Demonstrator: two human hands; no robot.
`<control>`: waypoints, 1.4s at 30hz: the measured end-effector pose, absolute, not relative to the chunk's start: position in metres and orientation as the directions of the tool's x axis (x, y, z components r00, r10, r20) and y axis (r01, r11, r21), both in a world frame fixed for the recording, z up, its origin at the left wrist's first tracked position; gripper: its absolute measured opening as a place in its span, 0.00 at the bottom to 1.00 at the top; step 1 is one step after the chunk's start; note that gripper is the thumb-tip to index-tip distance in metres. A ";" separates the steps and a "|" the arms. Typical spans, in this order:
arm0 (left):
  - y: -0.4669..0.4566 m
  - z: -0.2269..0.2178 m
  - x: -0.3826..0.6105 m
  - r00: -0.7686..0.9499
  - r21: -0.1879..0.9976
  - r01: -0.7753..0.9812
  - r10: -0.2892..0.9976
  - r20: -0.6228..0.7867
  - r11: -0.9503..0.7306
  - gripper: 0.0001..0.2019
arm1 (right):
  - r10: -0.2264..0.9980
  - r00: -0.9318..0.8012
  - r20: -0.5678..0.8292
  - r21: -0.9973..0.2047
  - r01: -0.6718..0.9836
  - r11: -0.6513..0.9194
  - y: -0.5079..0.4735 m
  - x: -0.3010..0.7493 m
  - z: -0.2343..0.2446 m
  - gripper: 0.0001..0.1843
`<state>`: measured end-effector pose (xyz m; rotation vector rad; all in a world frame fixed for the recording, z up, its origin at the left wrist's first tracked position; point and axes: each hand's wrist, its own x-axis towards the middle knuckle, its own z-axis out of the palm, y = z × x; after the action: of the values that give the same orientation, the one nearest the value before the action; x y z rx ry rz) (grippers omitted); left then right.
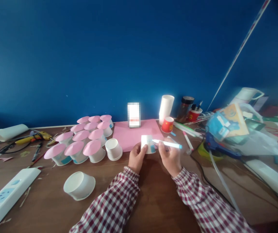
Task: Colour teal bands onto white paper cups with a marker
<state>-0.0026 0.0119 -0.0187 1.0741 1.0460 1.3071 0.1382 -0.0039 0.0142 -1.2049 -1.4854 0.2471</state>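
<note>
My left hand (137,157) is closed around a small white paper cup (146,142) that has a blue patch on its side. In my right hand (171,157) is a white marker pen (168,143) with a light-blue end; its other end points at the cup's side, and I cannot tell whether it touches. Behind the hands lies a sheet of pink paper (126,134). Left of it stands a plain white paper cup (114,149), and a larger white cup (79,185) rests nearer to me.
Several cups with pink cone tops (94,148) stand in rows at left. A power strip (10,197) and yellow glue gun (33,137) lie further left. A red cup (167,124), stacked white cups (166,108), a dark jar (185,108) and a blue glue gun (222,149) are right.
</note>
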 end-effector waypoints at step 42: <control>0.015 -0.027 -0.002 0.012 0.975 -0.220 0.999 0.045 -0.041 0.23 | 0.768 0.095 0.634 -0.671 0.561 0.484 -0.008 0.135 0.021 0.11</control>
<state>-0.0025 0.0150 -0.0272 1.0828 1.0116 1.3252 0.1347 -0.0084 0.0214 -1.1827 -1.5789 0.2237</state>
